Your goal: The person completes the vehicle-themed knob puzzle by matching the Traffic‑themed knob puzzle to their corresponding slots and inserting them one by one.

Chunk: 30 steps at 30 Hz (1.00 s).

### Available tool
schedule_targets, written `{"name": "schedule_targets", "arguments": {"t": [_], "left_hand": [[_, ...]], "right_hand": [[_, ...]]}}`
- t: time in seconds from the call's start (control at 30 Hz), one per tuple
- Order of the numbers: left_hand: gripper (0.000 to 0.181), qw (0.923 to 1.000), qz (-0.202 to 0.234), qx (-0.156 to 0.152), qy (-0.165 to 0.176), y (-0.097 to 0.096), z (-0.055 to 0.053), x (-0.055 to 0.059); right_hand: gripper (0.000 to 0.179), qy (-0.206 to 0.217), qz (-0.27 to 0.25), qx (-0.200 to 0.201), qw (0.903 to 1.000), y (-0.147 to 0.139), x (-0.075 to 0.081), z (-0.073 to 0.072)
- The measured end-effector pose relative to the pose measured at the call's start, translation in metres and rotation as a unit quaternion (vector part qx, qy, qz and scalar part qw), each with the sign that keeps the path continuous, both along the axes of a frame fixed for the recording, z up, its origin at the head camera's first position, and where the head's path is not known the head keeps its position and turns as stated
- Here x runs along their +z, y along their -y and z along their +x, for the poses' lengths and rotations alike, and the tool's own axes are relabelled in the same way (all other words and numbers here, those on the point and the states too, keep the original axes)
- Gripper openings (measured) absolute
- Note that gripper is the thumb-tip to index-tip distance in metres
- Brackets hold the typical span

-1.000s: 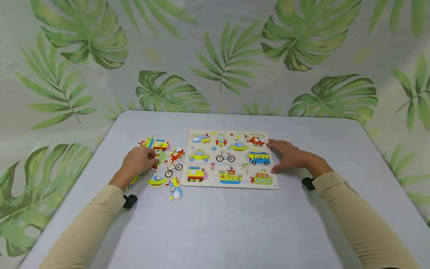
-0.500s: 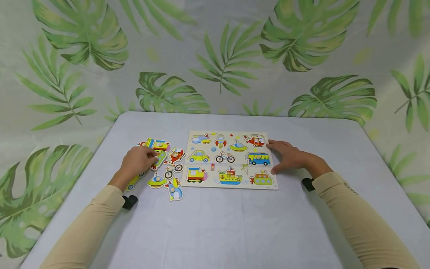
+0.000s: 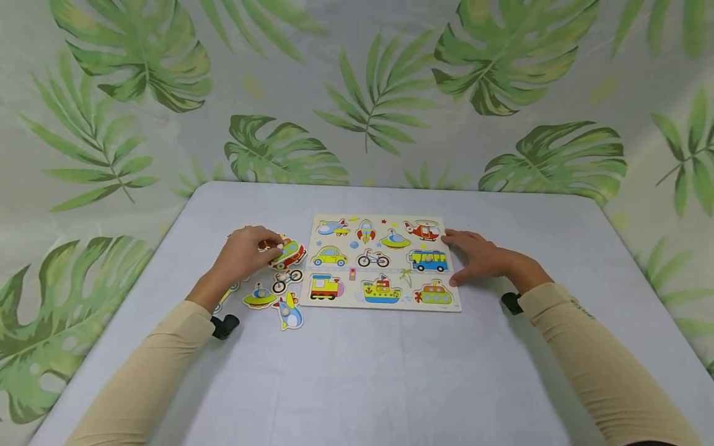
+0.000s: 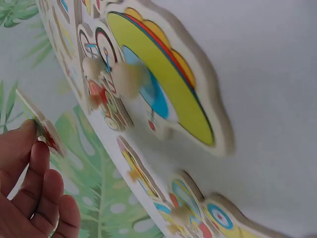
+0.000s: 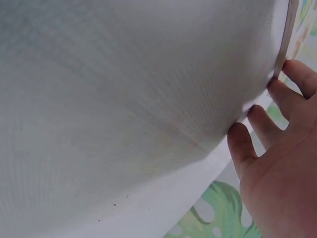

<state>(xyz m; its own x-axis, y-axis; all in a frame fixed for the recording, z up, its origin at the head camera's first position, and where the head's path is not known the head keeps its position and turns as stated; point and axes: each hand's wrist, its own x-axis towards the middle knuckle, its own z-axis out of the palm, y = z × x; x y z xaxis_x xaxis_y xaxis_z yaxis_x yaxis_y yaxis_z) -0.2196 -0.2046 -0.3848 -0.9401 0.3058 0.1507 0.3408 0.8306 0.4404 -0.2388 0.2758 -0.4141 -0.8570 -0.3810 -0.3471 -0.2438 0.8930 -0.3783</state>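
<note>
My left hand [image 3: 245, 251] pinches a green submarine piece [image 3: 290, 251] by its small knob, above the other pieces. In the left wrist view the submarine piece [image 4: 42, 124] is tilted, edge towards the camera, between thumb and fingers. Below the hand lie a bicycle piece [image 3: 287, 280], a yellow-green flying saucer piece [image 3: 260, 297] and an airplane piece [image 3: 290, 311]. My right hand [image 3: 482, 257] rests at the right edge of the wooden puzzle board [image 3: 348, 300], thumb and fingers spread. In the right wrist view the fingertips [image 5: 240, 134] touch the table beside the board.
A blue bus piece [image 3: 428, 261] with a knob sits in its slot on the board; other slots show printed vehicles. More pieces, including a yellow car piece [image 4: 230, 225], lie partly hidden by the left hand. The white table [image 3: 357, 371] backs onto a leaf-patterned cloth [image 3: 368, 93].
My left hand has lifted the submarine piece off the pile and moved it right and away from me, over the helicopter piece. The right hand and the board have stayed in place.
</note>
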Motion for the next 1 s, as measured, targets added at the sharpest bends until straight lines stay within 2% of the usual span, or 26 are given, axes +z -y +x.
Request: {"name": "schedule_targets", "arguments": {"t": [0.2, 0.37, 0.67, 0.83, 1.0], "left_hand": [[0.019, 0.9999, 0.013, -0.009, 0.006, -0.013, -0.001, 0.001], [0.018, 0.9993, 0.014, -0.035, 0.003, -0.029, 0.000, 0.005], [0.013, 0.9941, 0.025, -0.102, -0.027, -0.066, -0.002, 0.007], [0.011, 0.9899, 0.034, -0.135, -0.023, -0.090, -0.002, 0.008], [0.010, 0.9852, 0.017, -0.170, -0.020, -0.118, -0.002, 0.009]], "right_hand": [[0.106, 0.000, -0.002, 0.001, 1.0000, 0.001, 0.001, 0.000], [0.106, 0.000, -0.005, 0.001, 1.0000, 0.001, 0.002, 0.000], [0.108, 0.003, -0.003, 0.000, 1.0000, 0.001, -0.001, -0.001], [0.108, 0.003, -0.002, 0.000, 1.0000, 0.001, 0.001, 0.000], [0.109, 0.002, -0.005, -0.001, 1.0000, 0.001, 0.003, 0.002]]}}
